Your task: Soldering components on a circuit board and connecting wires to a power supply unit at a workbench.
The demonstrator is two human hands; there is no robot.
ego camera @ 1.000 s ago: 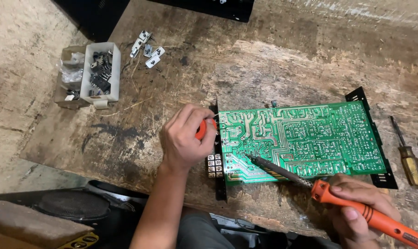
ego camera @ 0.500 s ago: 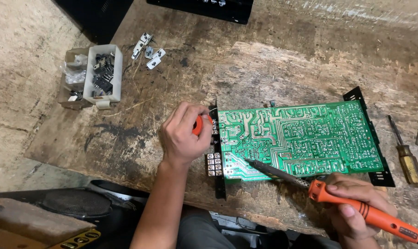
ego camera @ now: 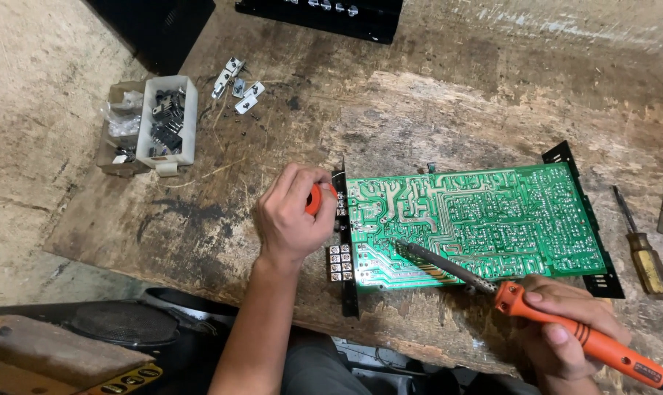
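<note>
Head view: right hand clenched on orange soldering iron, shaft slanting far-left, tip on green circuit board's near-left traces. Left hand grips a small orange object at board's left edge.

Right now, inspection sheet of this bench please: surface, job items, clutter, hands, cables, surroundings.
Surface: worn, stained wooden bench top.
Job's things: green printed circuit board, solder side up in a black metal frame; orange-handled soldering iron, tip on the board's lower left area.
Clutter: white plastic tray of dark parts; loose small metal brackets; yellow-handled screwdriver.
Grippers: left hand grips a small orange object at the board's left edge; right hand grips the iron.
Cables: nothing seen.
Surroundings: black speaker cone below the bench.
</note>
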